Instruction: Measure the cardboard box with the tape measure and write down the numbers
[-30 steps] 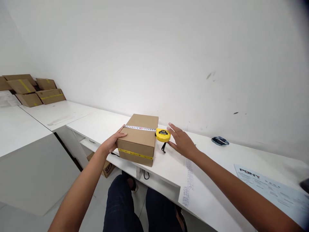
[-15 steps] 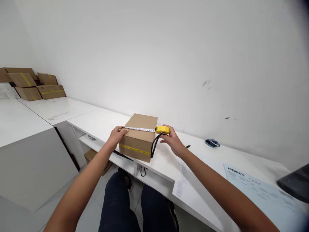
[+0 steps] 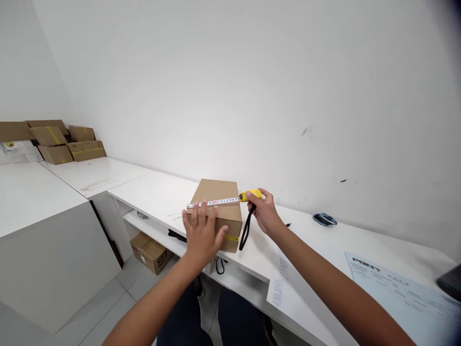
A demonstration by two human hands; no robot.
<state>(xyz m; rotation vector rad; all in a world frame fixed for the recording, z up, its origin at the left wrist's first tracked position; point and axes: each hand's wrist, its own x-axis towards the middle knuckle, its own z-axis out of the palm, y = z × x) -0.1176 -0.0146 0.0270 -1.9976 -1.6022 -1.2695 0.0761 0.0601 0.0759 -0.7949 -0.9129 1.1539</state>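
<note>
A brown cardboard box with yellow tape on its front side rests on the white table. My left hand lies against the near side and top edge of the box, fingers spread and holding nothing. My right hand grips a yellow tape measure at the right edge of the box. The white blade runs out across the box top, its metal end near the left edge. From the tape measure a black wrist strap dangles beside the box.
Several cardboard boxes are stacked at the far left. Another box stands on the floor below the shelf. To the right lie a dark blue object, a sheet with handwriting and a light-blue printed sheet. A white wall rises behind.
My left hand has let go of the blade's end and moved right, onto the front of the box. My right hand has tilted the tape measure. The view has shifted slightly.
</note>
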